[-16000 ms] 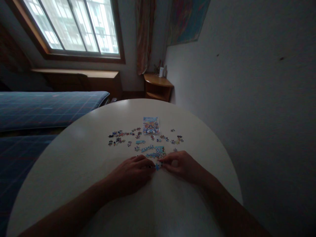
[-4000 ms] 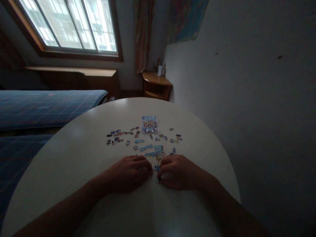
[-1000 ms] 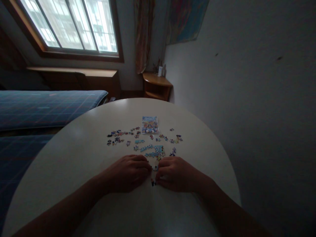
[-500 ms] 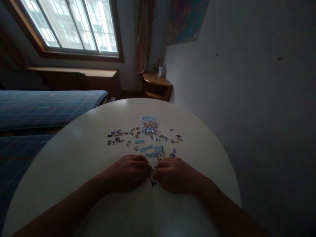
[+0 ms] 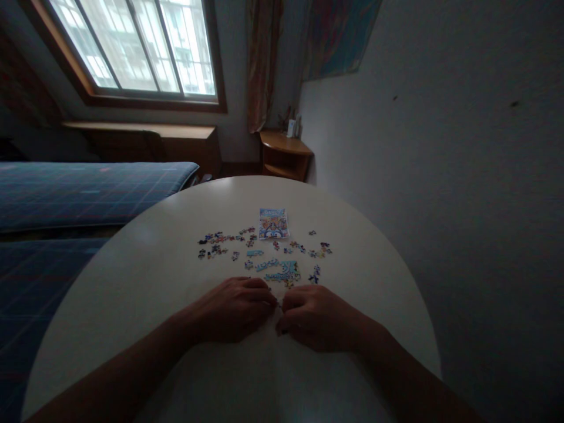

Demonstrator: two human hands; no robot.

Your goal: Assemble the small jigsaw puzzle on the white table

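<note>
My left hand [image 5: 235, 308] and my right hand [image 5: 315, 317] rest on a round white table [image 5: 145, 276], knuckles up, fingertips meeting in a pinch at the middle. Whatever they pinch is hidden between the fingers and too small to name. Just beyond my fingertips lies a joined patch of blue jigsaw pieces [image 5: 278, 271]. Loose jigsaw pieces [image 5: 217, 242] are scattered in a band to the left, and more loose pieces [image 5: 318, 251] lie to the right. A small reference picture card [image 5: 273, 223] lies flat behind them.
A white wall [image 5: 440, 164] runs close along the table's right side. A bed with a blue checked cover [image 5: 83, 188] stands to the left. A window [image 5: 141, 47], a curtain and a wooden corner shelf [image 5: 285, 154] are at the back.
Both hands stay pinched together at the table's middle. The dark piece that lay below my right fingertips half a second ago is out of sight now. The view has shifted slightly.
</note>
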